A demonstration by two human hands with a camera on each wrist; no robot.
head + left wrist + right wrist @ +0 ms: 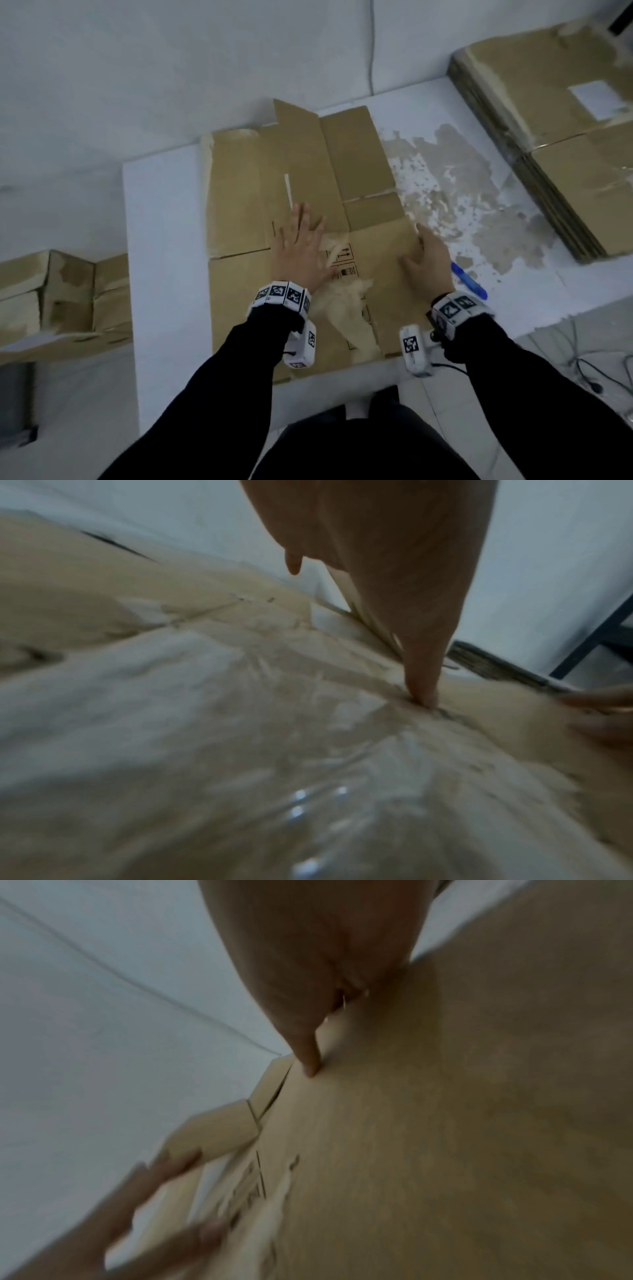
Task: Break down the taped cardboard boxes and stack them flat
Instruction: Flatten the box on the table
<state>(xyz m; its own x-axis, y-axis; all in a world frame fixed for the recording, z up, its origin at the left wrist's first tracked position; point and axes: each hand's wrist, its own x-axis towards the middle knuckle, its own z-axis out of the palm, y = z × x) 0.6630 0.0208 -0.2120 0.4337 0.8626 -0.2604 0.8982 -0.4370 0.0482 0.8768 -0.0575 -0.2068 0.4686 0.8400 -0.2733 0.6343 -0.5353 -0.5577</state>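
Observation:
A flattened brown cardboard box (239, 291) lies on the white table (164, 240), its far flaps spread out toward the wall. Crumpled clear tape (346, 308) clings to its near middle and shows glossy in the left wrist view (240, 723). My left hand (301, 246) presses flat on the box's centre, fingers spread. My right hand (431, 253) holds the box's right edge, thumb (304, 1042) on top and fingers bent over the edge. The left thumb (421, 669) touches the cardboard.
A tall stack of flattened boxes (565, 154) lies at the table's far right. Taped, unbroken boxes (68, 294) sit low at the left. A blue pen-like tool (469, 282) lies beside my right wrist. Cables (599, 370) trail on the floor at right.

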